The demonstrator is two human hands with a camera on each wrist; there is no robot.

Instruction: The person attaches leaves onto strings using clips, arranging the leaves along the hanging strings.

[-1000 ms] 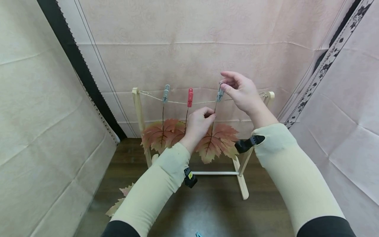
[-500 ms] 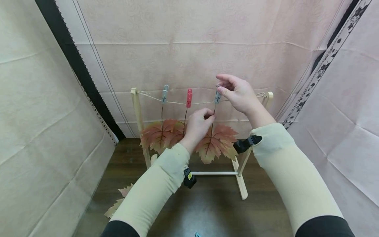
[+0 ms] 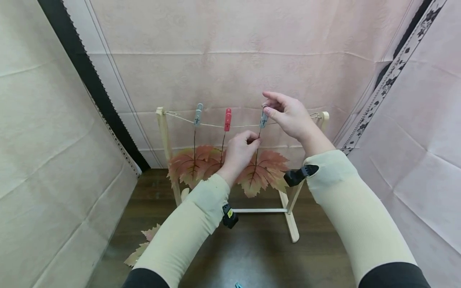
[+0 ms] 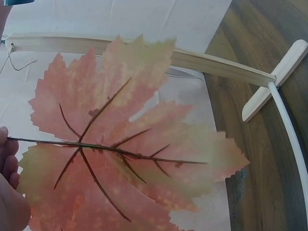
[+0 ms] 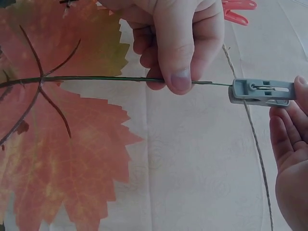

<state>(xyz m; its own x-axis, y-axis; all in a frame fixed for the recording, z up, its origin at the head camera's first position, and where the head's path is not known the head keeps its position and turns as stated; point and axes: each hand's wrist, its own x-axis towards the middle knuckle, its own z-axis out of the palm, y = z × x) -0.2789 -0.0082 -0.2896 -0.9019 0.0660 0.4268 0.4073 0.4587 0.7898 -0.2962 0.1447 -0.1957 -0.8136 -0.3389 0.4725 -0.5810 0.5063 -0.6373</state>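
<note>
My left hand pinches the thin stem of an orange-red artificial maple leaf, seen large in the left wrist view. My right hand holds the upper end of a grey-blue clothespin between thumb and fingers. In the right wrist view the clothespin's jaws sit over the twine, with the tip of the stem at their mouth. Left of my hands, a second grey-blue clothespin and a red clothespin stand on the twine, each above a hanging leaf stem.
The twine runs between two wooden posts of a stand, the left post and one behind my right hand. A white crossbar joins its feet. Another leaf lies at the table's left, partly under my sleeve. A small blue object lies at the front edge.
My right hand and the clothespin have shifted slightly left and down onto the twine over the stem. My left hand keeps its pinch on the stem.
</note>
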